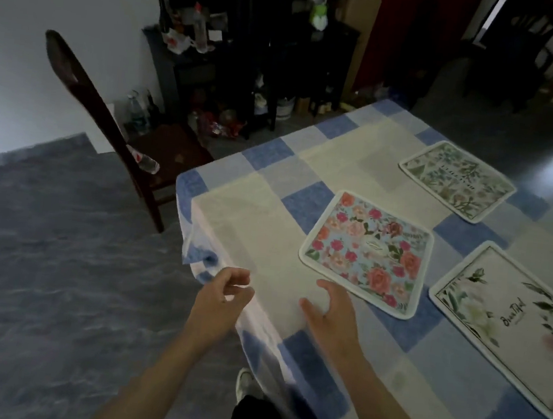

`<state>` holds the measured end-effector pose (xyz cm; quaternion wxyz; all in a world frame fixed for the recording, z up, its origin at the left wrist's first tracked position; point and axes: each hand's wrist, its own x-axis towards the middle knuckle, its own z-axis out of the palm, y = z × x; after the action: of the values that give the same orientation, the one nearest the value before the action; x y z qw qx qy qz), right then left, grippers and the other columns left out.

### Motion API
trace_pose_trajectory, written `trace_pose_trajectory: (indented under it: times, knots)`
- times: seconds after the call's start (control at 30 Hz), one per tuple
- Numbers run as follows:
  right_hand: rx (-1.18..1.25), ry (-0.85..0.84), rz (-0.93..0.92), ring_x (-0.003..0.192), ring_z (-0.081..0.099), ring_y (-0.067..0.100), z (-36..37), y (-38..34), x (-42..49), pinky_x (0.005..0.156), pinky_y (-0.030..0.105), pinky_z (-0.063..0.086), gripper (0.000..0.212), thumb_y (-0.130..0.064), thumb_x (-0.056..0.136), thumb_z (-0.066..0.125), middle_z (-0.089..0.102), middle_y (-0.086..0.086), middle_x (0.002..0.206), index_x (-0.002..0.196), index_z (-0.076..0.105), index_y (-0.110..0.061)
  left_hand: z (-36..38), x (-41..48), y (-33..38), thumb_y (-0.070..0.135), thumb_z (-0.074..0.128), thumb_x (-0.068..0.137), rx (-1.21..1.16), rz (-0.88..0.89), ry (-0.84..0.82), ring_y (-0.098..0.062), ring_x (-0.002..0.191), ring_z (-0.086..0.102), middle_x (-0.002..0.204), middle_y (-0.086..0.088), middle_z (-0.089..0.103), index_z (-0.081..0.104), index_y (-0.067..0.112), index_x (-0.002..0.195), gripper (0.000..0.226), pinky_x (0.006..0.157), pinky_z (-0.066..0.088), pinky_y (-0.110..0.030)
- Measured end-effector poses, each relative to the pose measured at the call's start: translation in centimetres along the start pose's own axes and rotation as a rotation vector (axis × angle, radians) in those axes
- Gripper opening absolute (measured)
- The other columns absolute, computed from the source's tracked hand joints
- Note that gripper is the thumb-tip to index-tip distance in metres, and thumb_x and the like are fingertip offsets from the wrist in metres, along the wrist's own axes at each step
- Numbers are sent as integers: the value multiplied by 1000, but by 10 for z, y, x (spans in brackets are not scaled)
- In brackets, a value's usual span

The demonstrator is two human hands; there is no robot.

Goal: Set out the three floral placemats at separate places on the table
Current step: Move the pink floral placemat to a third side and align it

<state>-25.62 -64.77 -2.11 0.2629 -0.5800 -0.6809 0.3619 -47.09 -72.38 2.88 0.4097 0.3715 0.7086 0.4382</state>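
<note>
Looking down the feed, I find both hands idle at the near edge of the tabletop (259, 228). The left hand (220, 294) hangs just off the corner, its fingers (238, 279) loosely curled around nothing. The right hand (330, 313) hovers over the checked cloth (328, 139) with its fingers (328, 289) spread and relaxed, equally empty. I read the empty hands as a sign that nothing is left to carry. Just beyond the right hand lies the rose placemat (367, 250), flat on the cloth, its near edge close to the fingertips but apart from them as far as I can tell. It sits skewed to the table's edge, so I judge it might want a small turn to face a seat squarely. To its right, across a strip of bare cloth, lies the white placemat (510, 322), also flat. Farthest off, toward the far side, is the green leafy placemat (457, 180), well apart from both. Each mat has its own patch with none overlapping, which is what separate places call for. Beyond the left corner stands a dark chair (106, 114), and behind it some dim shelves (238, 50).
</note>
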Motion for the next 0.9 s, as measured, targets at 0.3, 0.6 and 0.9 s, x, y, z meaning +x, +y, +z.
trace_pose_trajectory:
  times: [0.3, 0.6, 0.9]
  knots:
    - [71, 118, 185, 109, 54, 24, 28, -25, 107, 90, 31, 42, 47, -42, 84, 68, 57, 6, 116, 118, 56, -13, -25, 144, 65, 12, 65, 89, 155, 62, -95, -16, 96, 63, 108, 0, 68, 64, 15, 106, 17, 86, 55, -34]
    - [-41, 249, 344, 124, 49, 26, 63, -63, 166, 106, 45, 41, 56, -45, 86, 66, 51, 7, 138, 132, 49, -20, -31, 247, 67, 33, 62, 91, 285, 173, -358, -8, 106, 60, 116, 16, 63, 58, 36, 112, 22, 99, 49, -36]
    - [-172, 449, 455, 121, 51, 30, 139, -141, 196, 102, 38, 39, 55, -32, 84, 72, 56, 14, 130, 130, 52, -8, -114, 371, 62, 14, 67, 87, 156, 309, -615, 4, 87, 62, 103, 11, 68, 63, 27, 101, 20, 75, 48, -13]
